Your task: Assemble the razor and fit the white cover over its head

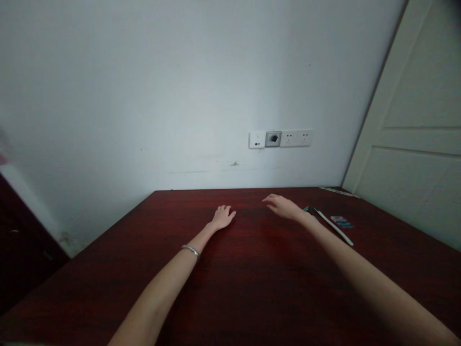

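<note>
My left hand [222, 217] lies palm down on the dark red wooden table [230, 274], its fingers loosely apart and nothing in it. A silver bracelet [190, 250] circles that wrist. My right hand [283, 206] hovers over the table's far part with fingers stretched toward the left, holding nothing. Just beyond its wrist, a small dark and teal item [307, 209] is partly hidden by the arm. Closest to the right forearm lies a long, thin, whitish strip with a dark end [334, 227]. Beside it rests a small clear packet with dark contents [341, 221].
A thin pale strip [338, 192] lies at the table's far right corner. Behind the table stands a white wall [201, 96] with a row of sockets [296, 138] and a dark knob [274, 138]. A pale panelled door [414, 144] rises along the right side.
</note>
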Motion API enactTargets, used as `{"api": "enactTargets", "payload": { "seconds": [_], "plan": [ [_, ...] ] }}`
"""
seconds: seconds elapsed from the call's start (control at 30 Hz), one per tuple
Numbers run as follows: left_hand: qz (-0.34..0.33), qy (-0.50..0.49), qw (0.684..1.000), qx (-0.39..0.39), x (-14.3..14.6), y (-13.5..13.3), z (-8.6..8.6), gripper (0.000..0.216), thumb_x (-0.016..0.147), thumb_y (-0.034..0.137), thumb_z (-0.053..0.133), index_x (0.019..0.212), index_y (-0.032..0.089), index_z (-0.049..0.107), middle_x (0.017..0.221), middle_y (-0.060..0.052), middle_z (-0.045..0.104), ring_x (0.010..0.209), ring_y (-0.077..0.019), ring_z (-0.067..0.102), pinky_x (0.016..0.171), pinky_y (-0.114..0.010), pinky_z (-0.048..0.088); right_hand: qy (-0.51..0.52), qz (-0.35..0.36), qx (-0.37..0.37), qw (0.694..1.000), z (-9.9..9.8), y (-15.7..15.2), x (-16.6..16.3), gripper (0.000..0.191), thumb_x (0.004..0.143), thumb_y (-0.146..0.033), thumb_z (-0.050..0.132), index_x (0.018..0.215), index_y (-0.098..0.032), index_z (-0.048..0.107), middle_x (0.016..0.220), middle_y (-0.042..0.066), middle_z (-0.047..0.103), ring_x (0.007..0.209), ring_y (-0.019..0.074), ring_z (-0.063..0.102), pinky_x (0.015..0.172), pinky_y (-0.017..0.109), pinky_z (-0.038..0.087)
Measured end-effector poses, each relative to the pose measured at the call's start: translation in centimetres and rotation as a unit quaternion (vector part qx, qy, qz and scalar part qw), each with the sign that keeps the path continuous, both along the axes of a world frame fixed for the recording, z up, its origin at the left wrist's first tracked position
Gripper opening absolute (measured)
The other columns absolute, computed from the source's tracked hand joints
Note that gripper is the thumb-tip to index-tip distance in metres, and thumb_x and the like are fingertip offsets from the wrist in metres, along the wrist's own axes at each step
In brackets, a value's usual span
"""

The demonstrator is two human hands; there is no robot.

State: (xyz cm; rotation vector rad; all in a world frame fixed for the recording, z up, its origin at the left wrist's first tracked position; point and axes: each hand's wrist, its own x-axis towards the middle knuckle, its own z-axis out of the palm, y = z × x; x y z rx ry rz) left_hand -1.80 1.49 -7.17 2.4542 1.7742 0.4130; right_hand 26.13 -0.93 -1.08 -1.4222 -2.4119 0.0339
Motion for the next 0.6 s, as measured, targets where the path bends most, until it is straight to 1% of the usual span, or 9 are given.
{"api": "enactTargets", "payload": {
  "seconds": [0.07,0.1,0.2,0.27,0.33,0.43,0.6],
  "plan": [
    [-0.011,0.007,1.000,0.019,0.0,-0.3,-0.5,0.056,0.088,0.048,0.025,0.126,0.011,0.044,0.133,-0.016,0.041,0.123,-0.0283,0.036,0.098,-0.039,0.031,-0.001,0.005,-0.014,1.000,-1.3,-0.2,-3.2,0.037,0.083,-0.024,0.044,0.117,-0.021,0.059,0.123,0.008,0.054,0.112,0.0214,0.049,0.097,0.032,0.036],
    [-0.016,0.009,0.999,0.028,-0.1,-0.5,-0.6,0.055,0.088,0.047,0.026,0.126,0.010,0.044,0.133,-0.016,0.041,0.123,-0.0281,0.035,0.098,-0.039,0.031,-0.004,-0.001,-0.010,1.000,-2.1,-0.3,-4.4,0.037,0.083,-0.026,0.046,0.118,-0.021,0.058,0.126,0.010,0.050,0.116,0.0233,0.045,0.097,0.034,0.035],
    [-0.020,0.013,0.999,0.046,-0.2,-0.8,-0.8,0.052,0.089,0.043,0.028,0.125,0.009,0.046,0.132,-0.016,0.043,0.122,-0.0277,0.037,0.098,-0.038,0.031,-0.007,-0.037,-0.008,0.999,-4.1,-0.6,-6.5,0.040,0.085,-0.033,0.046,0.122,-0.020,0.055,0.138,0.013,0.037,0.122,0.0292,0.036,0.096,0.042,0.034],
    [-0.021,0.015,0.998,0.055,-0.2,-1.0,-0.8,0.051,0.089,0.042,0.028,0.124,0.009,0.047,0.131,-0.016,0.043,0.122,-0.0276,0.037,0.098,-0.038,0.031,-0.006,-0.068,-0.019,0.998,-5.2,-0.7,-6.8,0.044,0.087,-0.039,0.042,0.126,-0.021,0.051,0.141,0.014,0.033,0.125,0.0318,0.032,0.093,0.047,0.035],
    [-0.020,0.015,0.998,0.060,-0.2,-1.1,-0.7,0.050,0.089,0.041,0.028,0.123,0.009,0.047,0.131,-0.016,0.044,0.122,-0.0273,0.037,0.098,-0.039,0.031,-0.004,-0.093,-0.025,0.995,-6.0,-0.8,-6.8,0.046,0.088,-0.043,0.037,0.127,-0.021,0.049,0.141,0.014,0.034,0.126,0.0325,0.030,0.094,0.050,0.033],
    [-0.017,0.015,0.998,0.059,-0.2,-1.3,-0.6,0.049,0.089,0.040,0.028,0.123,0.010,0.047,0.130,-0.015,0.045,0.122,-0.0267,0.037,0.098,-0.039,0.032,0.003,-0.112,-0.022,0.993,-6.9,-0.8,-6.6,0.046,0.090,-0.042,0.032,0.126,-0.020,0.050,0.138,0.013,0.040,0.125,0.0303,0.033,0.098,0.048,0.029],
    [-0.017,0.011,0.998,0.052,-0.2,-1.3,-0.5,0.049,0.089,0.038,0.029,0.124,0.010,0.046,0.132,-0.016,0.043,0.124,-0.0265,0.035,0.098,-0.039,0.033,0.006,-0.122,-0.015,0.992,-7.3,-0.7,-6.5,0.044,0.090,-0.039,0.033,0.125,-0.021,0.052,0.136,0.010,0.043,0.126,0.0288,0.034,0.098,0.045,0.029]
  ]
}}
